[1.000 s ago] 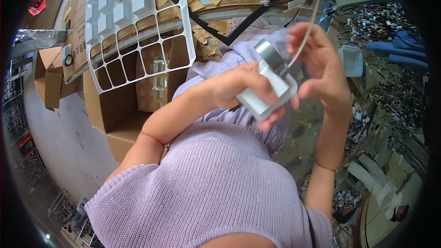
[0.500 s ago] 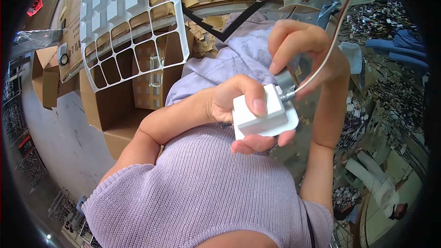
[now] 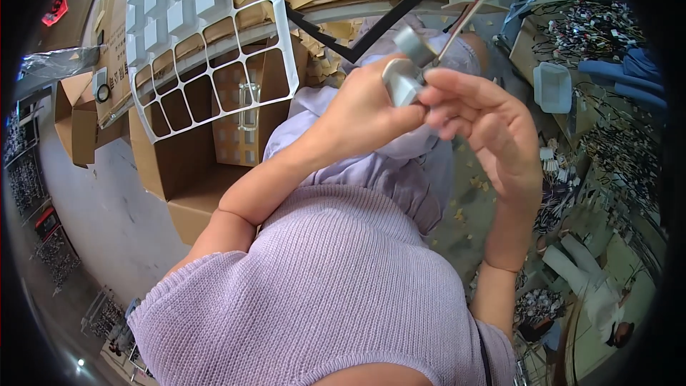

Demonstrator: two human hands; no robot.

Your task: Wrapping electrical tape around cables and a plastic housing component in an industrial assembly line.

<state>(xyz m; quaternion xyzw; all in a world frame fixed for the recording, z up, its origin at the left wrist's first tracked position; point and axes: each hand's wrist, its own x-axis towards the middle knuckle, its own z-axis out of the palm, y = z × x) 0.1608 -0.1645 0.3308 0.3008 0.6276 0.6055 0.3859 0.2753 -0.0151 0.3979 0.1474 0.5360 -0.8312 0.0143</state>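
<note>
Both hands, left hand (image 3: 364,111) and right hand (image 3: 493,129), grip white adapter (image 3: 401,80).

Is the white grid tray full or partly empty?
Partly empty. The grid tray holds white blocks only in its upper cells; the lower cells are open holes showing the cardboard box behind.

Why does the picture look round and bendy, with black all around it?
Head view: a fisheye lens bends straight edges near the rim, like the white grid tray and the cardboard box; the black corners lie outside the lens circle. Lighting is even daylight, with no harsh glare. The left hand, right hand and small white block look fairly sharp.
</note>
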